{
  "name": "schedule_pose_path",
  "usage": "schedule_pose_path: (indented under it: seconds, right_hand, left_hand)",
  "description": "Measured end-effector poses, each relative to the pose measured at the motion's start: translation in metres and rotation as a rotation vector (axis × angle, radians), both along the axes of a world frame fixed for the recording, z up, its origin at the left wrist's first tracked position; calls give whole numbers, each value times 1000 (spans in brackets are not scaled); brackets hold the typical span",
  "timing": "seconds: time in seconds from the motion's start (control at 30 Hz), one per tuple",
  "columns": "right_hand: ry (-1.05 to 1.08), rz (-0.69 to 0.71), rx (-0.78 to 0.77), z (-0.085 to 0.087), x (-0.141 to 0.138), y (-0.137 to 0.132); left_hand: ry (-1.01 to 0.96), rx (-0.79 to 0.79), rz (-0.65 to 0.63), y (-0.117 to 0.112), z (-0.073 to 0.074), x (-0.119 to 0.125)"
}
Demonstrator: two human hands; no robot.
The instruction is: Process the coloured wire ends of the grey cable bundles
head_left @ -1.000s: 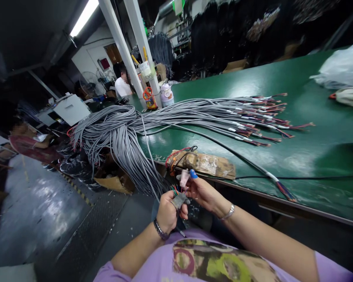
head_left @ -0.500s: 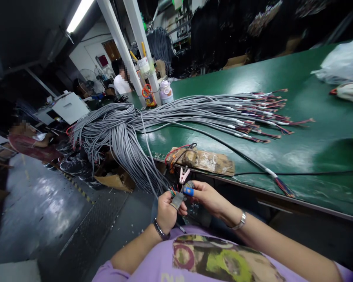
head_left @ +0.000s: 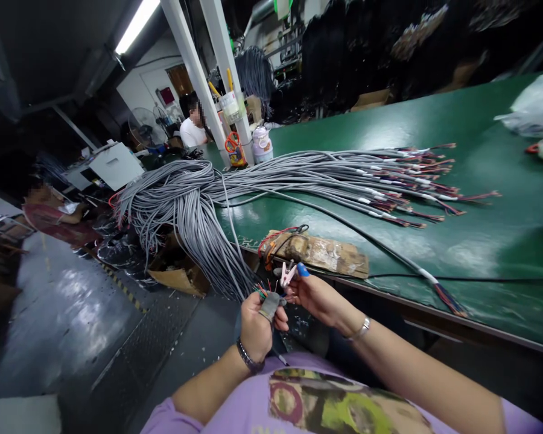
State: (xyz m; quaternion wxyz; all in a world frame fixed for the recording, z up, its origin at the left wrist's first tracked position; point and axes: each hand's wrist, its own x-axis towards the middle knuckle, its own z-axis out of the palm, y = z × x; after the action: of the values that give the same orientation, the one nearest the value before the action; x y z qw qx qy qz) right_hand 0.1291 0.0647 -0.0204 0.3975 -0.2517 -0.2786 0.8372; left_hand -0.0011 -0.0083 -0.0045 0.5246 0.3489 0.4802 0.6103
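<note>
My left hand (head_left: 257,322) is closed around the end of a grey cable, whose thin coloured wires (head_left: 263,290) fan out above the fist. Grey wrapping (head_left: 270,306) covers one of its fingers. Just right of it, my right hand (head_left: 314,298) is closed at a pink clip (head_left: 288,275) by the table edge, its blue-covered fingertip (head_left: 303,269) pointing up beside the clip. The fingertips behind the clip are partly hidden. Behind the clip lies a worn wooden block (head_left: 330,253) with red and black leads on it.
A large bundle of grey cables (head_left: 199,187) lies across the green table (head_left: 489,241) and hangs over its edge. One cable with bare coloured ends (head_left: 447,298) lies apart. A cardboard box (head_left: 178,277) is below. Two other people sit at the left.
My right hand has moved up from beside the left hand to the pink clip, and its blue-covered tip now points up. My left hand stays on the cable. The view has shifted slightly.
</note>
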Motion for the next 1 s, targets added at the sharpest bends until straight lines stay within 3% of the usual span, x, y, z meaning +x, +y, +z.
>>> schedule_pose_path:
  seconds: [0.4, 0.6, 0.8, 1.0]
  right_hand:
    - [60, -143, -20, 4, -15, 3]
    - [89, -58, -53, 2, -9, 1]
    - [-2, 128, -8, 4, 4, -8]
    - [-253, 106, 214, 9, 9, -20]
  left_hand:
    - [43, -72, -51, 9, -4, 5]
    - [34, -83, -37, 4, -3, 4]
    - [82, -32, -1, -3, -8, -4]
    - [205, -33, -76, -7, -14, -6]
